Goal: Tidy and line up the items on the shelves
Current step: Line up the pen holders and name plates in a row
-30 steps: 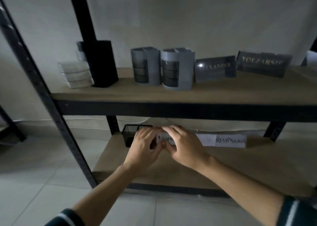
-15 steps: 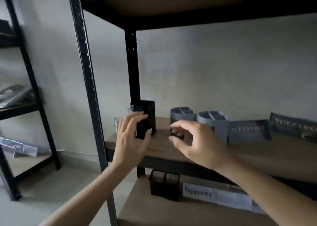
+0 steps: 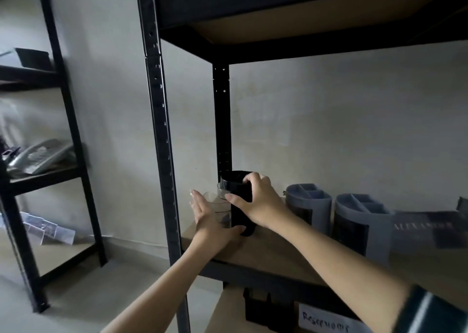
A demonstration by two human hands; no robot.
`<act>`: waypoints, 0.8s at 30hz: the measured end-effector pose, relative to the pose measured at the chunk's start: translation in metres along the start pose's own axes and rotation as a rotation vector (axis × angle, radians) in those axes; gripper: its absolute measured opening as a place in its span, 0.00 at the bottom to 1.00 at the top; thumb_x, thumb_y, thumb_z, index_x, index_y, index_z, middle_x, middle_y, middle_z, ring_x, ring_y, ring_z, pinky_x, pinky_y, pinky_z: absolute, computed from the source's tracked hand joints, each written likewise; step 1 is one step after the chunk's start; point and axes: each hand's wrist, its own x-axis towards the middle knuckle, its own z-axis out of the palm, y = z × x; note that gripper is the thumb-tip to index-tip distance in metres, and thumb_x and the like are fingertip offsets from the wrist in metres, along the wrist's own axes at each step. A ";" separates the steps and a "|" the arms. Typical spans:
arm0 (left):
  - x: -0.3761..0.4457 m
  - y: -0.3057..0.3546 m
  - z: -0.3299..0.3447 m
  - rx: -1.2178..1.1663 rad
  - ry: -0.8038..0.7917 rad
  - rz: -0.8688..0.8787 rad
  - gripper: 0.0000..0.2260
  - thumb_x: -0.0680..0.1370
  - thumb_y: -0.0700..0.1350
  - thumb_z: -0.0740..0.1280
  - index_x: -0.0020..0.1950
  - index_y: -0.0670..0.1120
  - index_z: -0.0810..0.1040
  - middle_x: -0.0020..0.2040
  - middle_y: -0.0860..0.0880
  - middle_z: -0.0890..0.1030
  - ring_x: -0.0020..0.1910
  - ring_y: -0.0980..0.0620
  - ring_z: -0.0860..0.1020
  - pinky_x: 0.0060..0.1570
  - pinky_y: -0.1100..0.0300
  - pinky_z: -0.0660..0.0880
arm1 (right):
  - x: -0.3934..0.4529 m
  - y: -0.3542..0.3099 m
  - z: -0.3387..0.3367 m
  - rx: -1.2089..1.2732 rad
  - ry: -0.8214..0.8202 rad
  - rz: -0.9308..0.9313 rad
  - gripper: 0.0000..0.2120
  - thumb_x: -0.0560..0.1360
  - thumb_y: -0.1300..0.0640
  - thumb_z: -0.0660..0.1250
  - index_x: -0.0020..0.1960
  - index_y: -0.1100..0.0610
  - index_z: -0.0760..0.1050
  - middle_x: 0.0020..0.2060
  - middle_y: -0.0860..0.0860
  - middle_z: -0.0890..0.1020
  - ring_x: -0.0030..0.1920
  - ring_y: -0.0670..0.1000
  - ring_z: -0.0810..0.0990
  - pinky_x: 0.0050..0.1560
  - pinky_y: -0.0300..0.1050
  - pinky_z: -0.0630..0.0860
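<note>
A tall black cylindrical holder (image 3: 240,215) stands at the left end of the middle wooden shelf (image 3: 273,254). My right hand (image 3: 258,201) grips its upper part, thumb in front and fingers over the rim. My left hand (image 3: 210,218) is held flat with straight fingers beside a clear plastic container (image 3: 216,201) that stands just left of the holder; its thumb reaches toward the holder's base. To the right stand two grey divided pen holders (image 3: 309,206) (image 3: 359,224), then a dark name plate (image 3: 428,227).
Black mesh holder (image 3: 258,307) and a white hand-lettered sign (image 3: 326,324) sit on the lower shelf. Black metal uprights (image 3: 162,140) (image 3: 221,120) frame the shelf's left end. A second rack at left holds a desk phone (image 3: 38,156); clear stands (image 3: 48,229) lie on the floor.
My view rose from the lower shelf to the middle one. Both hands came up from the white sign; the right took hold of the black holder and the left went beside the clear container.
</note>
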 end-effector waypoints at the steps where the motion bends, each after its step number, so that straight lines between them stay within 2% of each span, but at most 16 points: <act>1: 0.004 -0.003 -0.001 0.051 -0.033 0.026 0.64 0.63 0.46 0.81 0.73 0.49 0.27 0.76 0.50 0.33 0.76 0.47 0.40 0.74 0.49 0.52 | 0.003 0.003 0.006 0.007 0.042 -0.011 0.24 0.73 0.38 0.65 0.60 0.54 0.64 0.61 0.52 0.67 0.47 0.48 0.72 0.40 0.39 0.66; 4: 0.013 -0.005 -0.006 0.092 -0.134 0.046 0.66 0.60 0.50 0.81 0.73 0.53 0.28 0.76 0.51 0.32 0.77 0.49 0.42 0.74 0.51 0.54 | 0.011 0.011 0.014 0.057 0.131 -0.074 0.22 0.72 0.40 0.67 0.53 0.55 0.64 0.53 0.50 0.70 0.42 0.46 0.71 0.36 0.33 0.64; 7: 0.021 -0.008 -0.007 0.121 -0.200 0.075 0.66 0.58 0.56 0.81 0.71 0.61 0.27 0.77 0.52 0.36 0.76 0.46 0.54 0.71 0.48 0.62 | 0.020 0.016 0.013 0.147 0.137 -0.103 0.23 0.70 0.40 0.70 0.48 0.55 0.64 0.43 0.48 0.71 0.38 0.44 0.70 0.36 0.36 0.65; 9: 0.024 -0.011 -0.004 0.078 -0.208 0.086 0.66 0.54 0.61 0.81 0.68 0.68 0.27 0.77 0.48 0.49 0.72 0.47 0.63 0.66 0.47 0.68 | 0.023 0.018 0.012 0.249 0.085 -0.094 0.23 0.70 0.41 0.70 0.47 0.56 0.64 0.39 0.48 0.73 0.37 0.46 0.72 0.35 0.37 0.68; 11: 0.026 -0.012 -0.001 0.007 -0.220 0.116 0.65 0.56 0.60 0.80 0.67 0.68 0.26 0.73 0.48 0.63 0.68 0.50 0.69 0.63 0.56 0.71 | 0.026 0.021 0.014 0.384 0.045 -0.066 0.21 0.71 0.42 0.71 0.46 0.57 0.65 0.38 0.48 0.74 0.37 0.46 0.74 0.36 0.36 0.70; 12: 0.024 -0.011 0.000 0.004 -0.231 0.141 0.64 0.60 0.56 0.80 0.69 0.64 0.26 0.72 0.50 0.65 0.67 0.52 0.70 0.62 0.62 0.70 | 0.028 0.023 0.015 0.446 0.047 -0.056 0.20 0.71 0.43 0.70 0.46 0.57 0.65 0.38 0.47 0.74 0.38 0.46 0.74 0.37 0.35 0.71; 13: 0.023 -0.009 -0.001 0.018 -0.239 0.164 0.62 0.65 0.52 0.79 0.71 0.60 0.26 0.71 0.51 0.65 0.68 0.52 0.69 0.60 0.67 0.68 | 0.030 0.025 0.016 0.504 0.053 -0.049 0.19 0.72 0.43 0.70 0.47 0.57 0.67 0.39 0.46 0.75 0.41 0.45 0.75 0.40 0.35 0.71; 14: 0.022 -0.010 -0.001 0.035 -0.241 0.182 0.60 0.68 0.49 0.77 0.71 0.57 0.25 0.72 0.49 0.63 0.69 0.51 0.68 0.60 0.67 0.67 | 0.032 0.027 0.017 0.562 0.053 -0.045 0.17 0.73 0.44 0.69 0.49 0.56 0.69 0.41 0.46 0.76 0.45 0.46 0.76 0.44 0.34 0.72; 16: 0.021 -0.012 0.000 0.056 -0.242 0.210 0.58 0.71 0.46 0.75 0.68 0.60 0.22 0.75 0.46 0.60 0.70 0.48 0.66 0.66 0.61 0.65 | 0.035 0.031 0.018 0.690 0.017 -0.024 0.16 0.74 0.46 0.68 0.58 0.53 0.71 0.51 0.45 0.77 0.56 0.46 0.76 0.52 0.33 0.70; 18: 0.021 -0.015 0.003 0.070 -0.239 0.236 0.57 0.72 0.46 0.73 0.65 0.66 0.21 0.75 0.42 0.59 0.72 0.45 0.64 0.71 0.50 0.63 | 0.037 0.034 0.019 0.783 -0.009 0.025 0.25 0.75 0.47 0.66 0.70 0.48 0.64 0.63 0.43 0.71 0.65 0.43 0.68 0.61 0.36 0.64; 19: 0.020 -0.014 0.004 0.108 -0.244 0.248 0.56 0.72 0.46 0.73 0.65 0.65 0.20 0.75 0.41 0.58 0.73 0.44 0.62 0.71 0.47 0.61 | 0.037 0.033 0.021 0.801 0.009 0.056 0.29 0.76 0.47 0.66 0.73 0.47 0.60 0.66 0.44 0.67 0.67 0.42 0.65 0.64 0.38 0.62; 22: 0.019 -0.007 0.011 0.174 -0.226 0.264 0.53 0.75 0.44 0.70 0.69 0.55 0.22 0.77 0.41 0.48 0.76 0.44 0.52 0.73 0.50 0.54 | 0.033 0.032 0.036 0.796 0.159 0.116 0.29 0.77 0.44 0.63 0.74 0.50 0.57 0.64 0.48 0.70 0.66 0.47 0.69 0.63 0.40 0.64; 24: 0.019 -0.002 0.016 0.188 -0.209 0.268 0.51 0.75 0.41 0.69 0.70 0.51 0.23 0.76 0.41 0.47 0.75 0.43 0.52 0.72 0.53 0.54 | 0.029 0.031 0.049 0.727 0.242 0.127 0.26 0.79 0.43 0.57 0.73 0.51 0.58 0.63 0.49 0.72 0.65 0.48 0.71 0.62 0.39 0.66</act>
